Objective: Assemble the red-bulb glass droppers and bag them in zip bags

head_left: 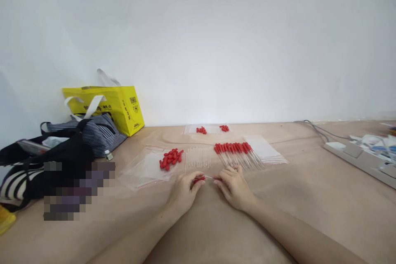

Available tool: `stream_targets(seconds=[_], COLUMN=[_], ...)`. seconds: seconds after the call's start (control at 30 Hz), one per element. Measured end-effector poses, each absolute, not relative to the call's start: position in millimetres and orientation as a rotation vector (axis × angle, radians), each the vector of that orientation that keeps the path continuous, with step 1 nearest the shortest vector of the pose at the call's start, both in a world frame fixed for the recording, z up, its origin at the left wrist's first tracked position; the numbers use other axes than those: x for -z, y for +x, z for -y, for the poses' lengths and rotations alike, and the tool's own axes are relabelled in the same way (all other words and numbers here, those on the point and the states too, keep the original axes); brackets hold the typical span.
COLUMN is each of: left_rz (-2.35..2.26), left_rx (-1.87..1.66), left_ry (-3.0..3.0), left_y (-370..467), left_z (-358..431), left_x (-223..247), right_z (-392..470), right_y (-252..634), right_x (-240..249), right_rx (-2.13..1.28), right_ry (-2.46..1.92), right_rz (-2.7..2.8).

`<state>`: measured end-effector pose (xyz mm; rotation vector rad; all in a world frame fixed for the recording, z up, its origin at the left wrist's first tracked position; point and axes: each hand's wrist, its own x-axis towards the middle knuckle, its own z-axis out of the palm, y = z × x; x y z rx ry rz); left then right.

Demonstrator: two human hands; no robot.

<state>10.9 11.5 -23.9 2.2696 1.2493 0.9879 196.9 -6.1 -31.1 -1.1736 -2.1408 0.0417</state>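
Observation:
My left hand (pixel 185 189) pinches a red rubber bulb (pixel 199 179) above the near part of the table. From the bulb a thin clear dropper tube (pixel 208 177) runs to my right hand (pixel 233 185), whose fingers are closed on its other end. Whether the tube sits inside the bulb is hidden by my fingers. Just beyond my left hand lies a pile of loose red bulbs (pixel 170 159) on clear plastic bags (pixel 148 169). A row of bare clear tubes (pixel 198 157) lies beside it. Past my right hand, several droppers with red bulbs (pixel 233 150) lie side by side.
A stack of clear zip bags (pixel 267 151) is at the right of the droppers. More red bulbs (pixel 201 130) lie near the wall. On the left stand a yellow bag (pixel 123 107), a striped bag (pixel 102 130) and a black bag (pixel 68 152). A power strip (pixel 361 163) is at right.

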Motion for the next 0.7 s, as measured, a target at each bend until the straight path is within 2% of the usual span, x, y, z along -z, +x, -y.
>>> stream_targets(seconds=[0.3,0.7], left_rz=[-1.176,-1.069], left_rx=[-1.026,-0.824], left_ry=[2.388,2.417], left_y=[9.9,9.8], left_z=[-9.1,-0.4], left_x=[23.2,12.4], right_z=[10.4,14.8], right_y=[193.6,200.6], right_x=[31.1,24.9], right_rx=[-0.027,0.340], right_ry=[-1.062,-0.918], right_rz=[2.128,2.234])
